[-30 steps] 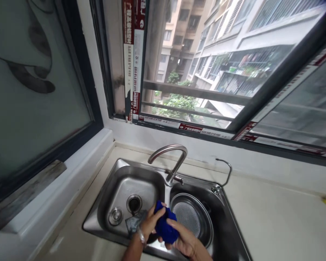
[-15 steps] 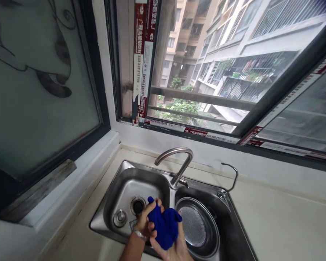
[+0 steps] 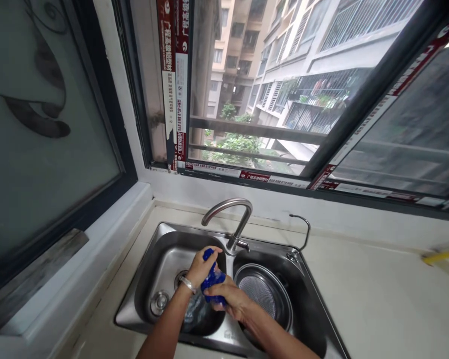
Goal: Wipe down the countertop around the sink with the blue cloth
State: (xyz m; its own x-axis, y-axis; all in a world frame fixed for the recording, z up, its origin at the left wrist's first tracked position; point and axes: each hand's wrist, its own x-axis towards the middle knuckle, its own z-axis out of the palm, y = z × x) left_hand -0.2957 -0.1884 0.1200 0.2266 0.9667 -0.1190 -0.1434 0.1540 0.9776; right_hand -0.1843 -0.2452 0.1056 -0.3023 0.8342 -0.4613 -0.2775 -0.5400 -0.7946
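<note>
A wet, bunched blue cloth [image 3: 211,285] is squeezed between my two hands above the divider side of the left sink basin [image 3: 168,259]. My left hand [image 3: 199,269], with a bracelet at the wrist, grips the cloth's upper end. Lower down, my right hand [image 3: 234,298] is wrapped round the other end. Beneath them, water [image 3: 195,313] shows in the left basin. The curved metal faucet [image 3: 230,202] rises just behind my hands, its spout over the left basin. Part of the drain is hidden by my left wrist.
A round pan with a perforated basket [image 3: 258,294] sits in the right basin. A metal strainer plug [image 3: 159,302] lies in the left basin. A thin bent pipe [image 3: 306,229] stands behind the right basin. The window [image 3: 247,124] is above the counter; something yellow [image 3: 443,256] is far right.
The cloth went from loosely folded in both hands to tightly bunched and wet. My hands moved slightly up, with the right arm now reaching across from the right. Water appeared in the left basin.
</note>
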